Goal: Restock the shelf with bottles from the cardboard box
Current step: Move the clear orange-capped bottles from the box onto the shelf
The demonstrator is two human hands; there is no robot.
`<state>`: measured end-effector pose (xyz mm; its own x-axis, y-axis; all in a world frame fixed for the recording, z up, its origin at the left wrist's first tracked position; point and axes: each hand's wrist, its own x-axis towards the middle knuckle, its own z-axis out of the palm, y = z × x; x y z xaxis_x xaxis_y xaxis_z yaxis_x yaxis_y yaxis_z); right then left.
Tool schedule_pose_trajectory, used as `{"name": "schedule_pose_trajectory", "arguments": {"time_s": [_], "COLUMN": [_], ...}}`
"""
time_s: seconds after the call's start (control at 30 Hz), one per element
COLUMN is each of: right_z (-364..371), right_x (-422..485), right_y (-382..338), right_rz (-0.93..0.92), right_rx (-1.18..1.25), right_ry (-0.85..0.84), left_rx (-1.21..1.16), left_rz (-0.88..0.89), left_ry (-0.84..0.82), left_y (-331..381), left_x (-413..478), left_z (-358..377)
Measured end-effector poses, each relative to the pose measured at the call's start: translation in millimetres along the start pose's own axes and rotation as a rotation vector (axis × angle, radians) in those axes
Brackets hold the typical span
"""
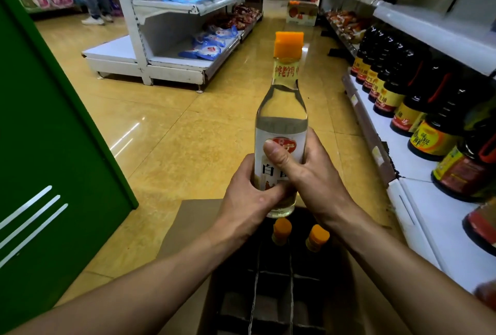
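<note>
— Two hands are gripping the bottle (281, 109) at frame centre, over the box (193, 227): left hand (249, 195) low, right hand (303, 171) thumbing the label.
— Probably risking a slip on smooth glass, or clipping jars (432, 141) while swinging toward the shelf (442, 227) at right.

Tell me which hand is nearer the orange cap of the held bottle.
Right. The right hand grips the bottle midway up, its thumb highest; the left hand grips lower, near the base, farther from the orange cap.
</note>
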<state>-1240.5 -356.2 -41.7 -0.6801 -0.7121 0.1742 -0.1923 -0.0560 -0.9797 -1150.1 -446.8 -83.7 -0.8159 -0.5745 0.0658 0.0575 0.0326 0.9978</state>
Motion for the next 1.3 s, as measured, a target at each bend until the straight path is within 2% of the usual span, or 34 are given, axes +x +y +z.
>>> {"name": "schedule_pose_trajectory", "arguments": {"time_s": [0.3, 0.47, 0.63, 0.8, 1.0, 1.3], "right_z": [2.4, -3.1, 1.4, -3.7, -18.2, -31.4], "right_x": [-13.0, -28.3, -50.4, -45.6, -30.6, -13.9], "right_y": [-1.5, -32.7, -88.2, -179.1, -324.7, -532.1], "right_rz": [0.115, 0.225, 0.343, 0.391, 0.395, 0.356], "right_rx": [0.014, -0.022, 0.092, 0.079, 0.094, 0.038], "right_ry": [0.003, 0.020, 0.029, -0.019, -0.053, 0.005], "left_rx": [0.033, 0.058, 0.089, 0.081, 0.100, 0.142], "left_rz": [-0.143, -0.270, -0.394, -0.442, -0.421, -0.385], "left_ry": [0.063, 0.090, 0.076, 0.009, -0.067, -0.161], "left_y": [16.0, 47.9, 106.6, 195.5, 344.5, 552.0], "left_x": [-18.4, -42.5, -70.1, -74.7, -70.3, -66.9], "left_z": [6.5, 16.4, 11.5, -1.3, -13.4, -23.4]}}
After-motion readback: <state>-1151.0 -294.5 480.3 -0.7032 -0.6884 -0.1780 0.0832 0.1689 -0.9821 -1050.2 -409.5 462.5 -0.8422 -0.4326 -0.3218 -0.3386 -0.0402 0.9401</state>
